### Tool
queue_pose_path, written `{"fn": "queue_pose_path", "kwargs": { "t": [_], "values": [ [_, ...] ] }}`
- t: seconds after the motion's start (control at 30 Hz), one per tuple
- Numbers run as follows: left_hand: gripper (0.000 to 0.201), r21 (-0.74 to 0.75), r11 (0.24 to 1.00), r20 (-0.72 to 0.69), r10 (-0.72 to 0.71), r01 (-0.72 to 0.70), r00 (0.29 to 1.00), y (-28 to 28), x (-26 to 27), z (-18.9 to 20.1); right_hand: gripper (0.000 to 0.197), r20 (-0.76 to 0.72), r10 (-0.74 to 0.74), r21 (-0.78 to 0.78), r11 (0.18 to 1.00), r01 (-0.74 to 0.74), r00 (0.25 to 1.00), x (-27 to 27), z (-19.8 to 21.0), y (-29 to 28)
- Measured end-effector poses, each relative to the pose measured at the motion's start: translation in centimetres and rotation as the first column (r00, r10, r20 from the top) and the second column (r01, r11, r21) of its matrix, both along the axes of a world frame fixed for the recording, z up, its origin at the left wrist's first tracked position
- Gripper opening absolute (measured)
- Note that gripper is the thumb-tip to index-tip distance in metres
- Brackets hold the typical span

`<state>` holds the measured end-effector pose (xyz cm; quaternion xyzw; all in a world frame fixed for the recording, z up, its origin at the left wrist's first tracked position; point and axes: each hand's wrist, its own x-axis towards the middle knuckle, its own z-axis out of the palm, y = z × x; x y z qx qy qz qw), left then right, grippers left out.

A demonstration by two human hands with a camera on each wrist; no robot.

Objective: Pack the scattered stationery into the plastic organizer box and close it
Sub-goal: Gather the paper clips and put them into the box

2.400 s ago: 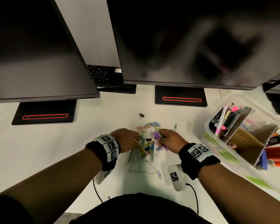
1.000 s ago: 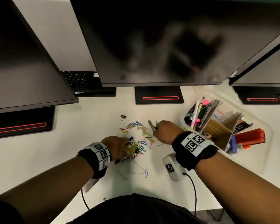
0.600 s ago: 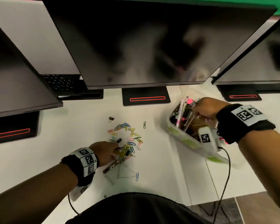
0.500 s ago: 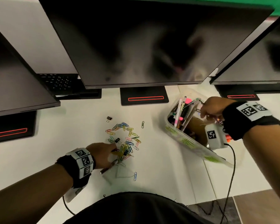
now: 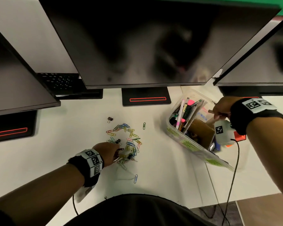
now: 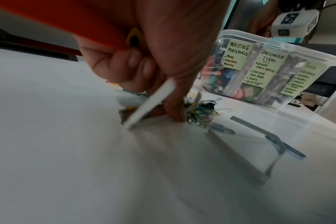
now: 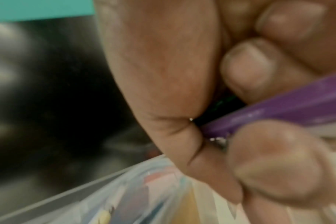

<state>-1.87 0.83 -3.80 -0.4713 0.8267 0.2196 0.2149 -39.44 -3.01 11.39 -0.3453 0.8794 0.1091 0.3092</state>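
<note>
Two hands worked well apart. Pinched a purple plastic pen (image 7: 278,109) between thumb and fingertips of the right hand (image 5: 222,108), above the far end of the clear plastic organizer box (image 5: 186,142). Saw only a short, blurred stretch of that pen, the rest cut off at the frame edge and hidden from the head view. Curled the left hand (image 5: 107,151) round an orange flat plastic tool (image 6: 77,22) and a slim white stick (image 6: 152,103), one fingertip pressed down on the white desk (image 5: 72,128) at the near edge of a heap of coloured wire paper clips (image 5: 131,141). Could not make out what the orange tool was, most of it being out of frame. Found the box open, right of the left hand and under the right one, with pens standing in its left compartment.
</note>
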Motion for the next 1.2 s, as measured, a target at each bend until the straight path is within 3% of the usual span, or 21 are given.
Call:
{"fn": "queue_pose_path", "kwargs": {
  "t": [0.3, 0.43, 0.53, 0.6, 0.63, 0.73, 0.83, 1.0, 1.1, 1.2],
  "values": [
    [0.031, 0.006, 1.0, 0.009, -0.026, 0.026, 1.0, 0.0, -1.0, 0.3, 0.023, -0.099, 0.118, -0.014, 0.993, -0.12, 0.988, -1.6, -3.6, -1.4],
    [0.028, 0.045, 0.998, -0.078, 0.047, -0.044, 0.996, -1.0, -1.5, 1.7, 0.018, -0.194, 0.232, 0.026, 0.972, -0.232, 0.953, -5.5, -7.8, -3.6],
    [0.019, 0.07, 0.994, -0.215, 0.101, -0.088, 0.971, -1.8, -2.4, 3.9, 0.006, -0.094, 0.299, 0.094, 0.952, -0.291, 0.949, -3.3, -6.8, -3.5],
    [0.018, 0.084, 0.99, -0.314, 0.131, -0.109, 0.941, -2.2, -3.6, 6.0, 0.015, 0.027, 0.254, 0.053, 0.965, -0.255, 0.967, -1.5, -5.1, -2.9],
    [0.018, 0.089, 0.989, -0.354, 0.144, -0.12, 0.924, -2.4, -4.5, 7.2, 0.023, 0.05, 0.221, 0.028, 0.975, -0.223, 0.974, -1.5, -5.0, -2.9],
    [0.021, 0.027, 0.987, -0.437, 0.155, -0.159, 0.886, -3.3, -7.8, 10.7, 0.025, -0.038, 0.195, 0.099, 0.977, -0.19, 0.98, -0.8, -3.9, -2.7],
    [0.021, 0.02, 0.978, -0.558, 0.183, -0.208, 0.81, -4.2, -11.9, 12.9, 0.023, -0.079, 0.249, 0.069, 0.967, -0.244, 0.965, -0.9, -2.8, -2.4],
    [0.026, 0.167, 0.965, -0.731, 0.259, -0.202, 0.631, -5.1, -19.8, 14.8, 0.018, 0.116, 0.178, -0.118, 0.979, -0.164, 0.977, -2.7, -2.5, -2.0],
    [0.038, 0.23, 0.946, -0.711, 0.324, -0.228, 0.625, -5.6, -24.4, 14.2, 0.026, 0.2, 0.134, -0.169, 0.981, -0.1, 0.971, -4.2, -2.4, -1.1],
    [0.039, 0.248, 0.934, -0.645, 0.356, -0.256, 0.676, -6.1, -28.1, 13.2, 0.028, 0.234, 0.117, -0.201, 0.977, -0.07, 0.965, -5.6, -2.2, 0.1]
  ]
}}
